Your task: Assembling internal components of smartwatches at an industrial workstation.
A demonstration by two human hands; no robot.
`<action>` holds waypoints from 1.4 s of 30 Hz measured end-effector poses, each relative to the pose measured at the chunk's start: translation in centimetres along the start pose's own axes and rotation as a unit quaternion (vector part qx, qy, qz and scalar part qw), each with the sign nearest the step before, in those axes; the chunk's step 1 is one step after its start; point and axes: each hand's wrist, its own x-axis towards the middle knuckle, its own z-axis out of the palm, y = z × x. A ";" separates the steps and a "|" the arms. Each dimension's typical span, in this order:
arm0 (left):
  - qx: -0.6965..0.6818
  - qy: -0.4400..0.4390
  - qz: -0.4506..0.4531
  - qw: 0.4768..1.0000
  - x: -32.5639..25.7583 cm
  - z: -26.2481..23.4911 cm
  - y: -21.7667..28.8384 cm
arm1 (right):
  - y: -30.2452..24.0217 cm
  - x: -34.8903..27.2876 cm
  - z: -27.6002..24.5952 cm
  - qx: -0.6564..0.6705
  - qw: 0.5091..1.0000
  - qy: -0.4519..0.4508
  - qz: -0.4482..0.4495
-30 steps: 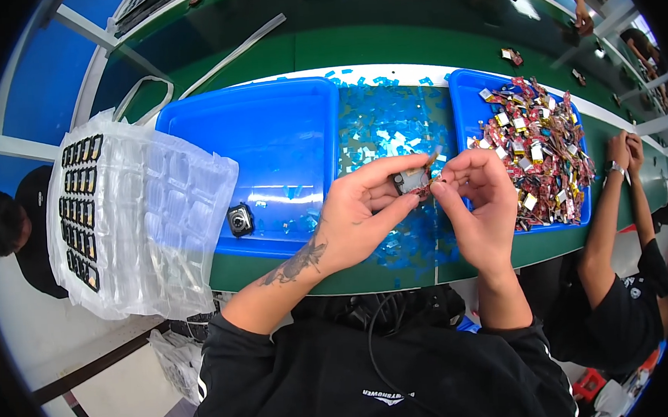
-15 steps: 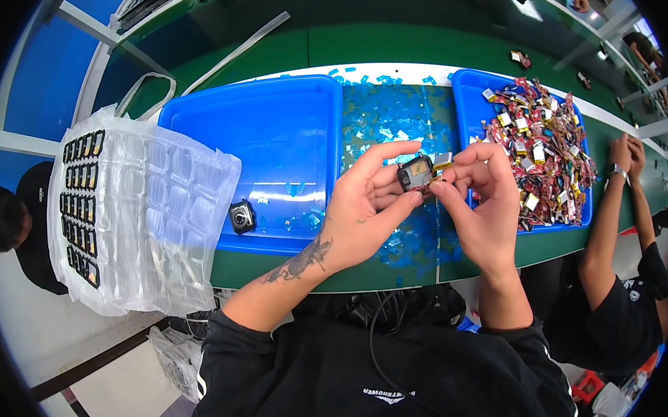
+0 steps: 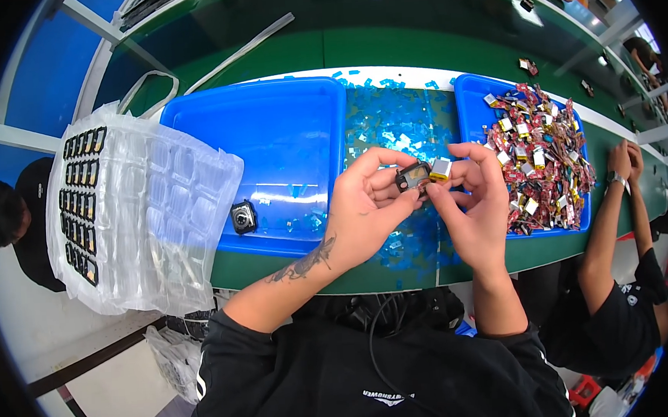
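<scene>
My left hand (image 3: 365, 214) has its fingers curled round a small black device housing (image 3: 412, 177), with a greyish inner face turned up. From the right, my right hand (image 3: 476, 211) pinches at the housing's edge with thumb and fingers. Between the two hands a small silver battery (image 3: 440, 167) with yellow tape stands out beside the housing; how it joins the housing is hidden by my fingers. Below the hands, small blue film pieces (image 3: 397, 243) lie scattered on the green tabletop (image 3: 276, 269).
Left of my hands, a blue tray (image 3: 268, 136) holds a black camera-like unit (image 3: 243, 217). A clear plastic blister tray (image 3: 132, 213) with black-framed parts overlaps its left side. At right, another blue tray (image 3: 468, 93) is heaped with circuit boards and batteries (image 3: 537, 158). A co-worker's arms (image 3: 606, 215) rest beyond it.
The silver battery has tilted, showing a broader face and its yellow edge. My right hand's fingers have shifted slightly left, and the housing is turned a little in my left hand.
</scene>
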 end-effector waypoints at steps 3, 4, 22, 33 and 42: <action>-0.027 0.007 -0.014 1.000 0.1 0.0 0.4 | 0.2 0.4 0.2 0.023 1.000 -0.018 0.005; -0.046 0.011 -0.025 0.999 0.2 -0.2 0.5 | 0.2 0.5 0.1 0.040 0.999 -0.033 0.012; 0.780 0.130 0.028 0.611 -9.4 -11.2 6.2 | 2.3 25.2 -2.8 -0.167 0.980 -0.091 0.060; 0.796 0.105 0.134 0.581 -7.3 -11.0 6.1 | 3.3 25.2 -8.0 -0.407 0.912 0.019 -0.041; 0.134 0.109 0.120 0.978 -1.9 -5.7 6.2 | -3.0 15.6 -15.2 -0.532 0.811 -0.229 -0.079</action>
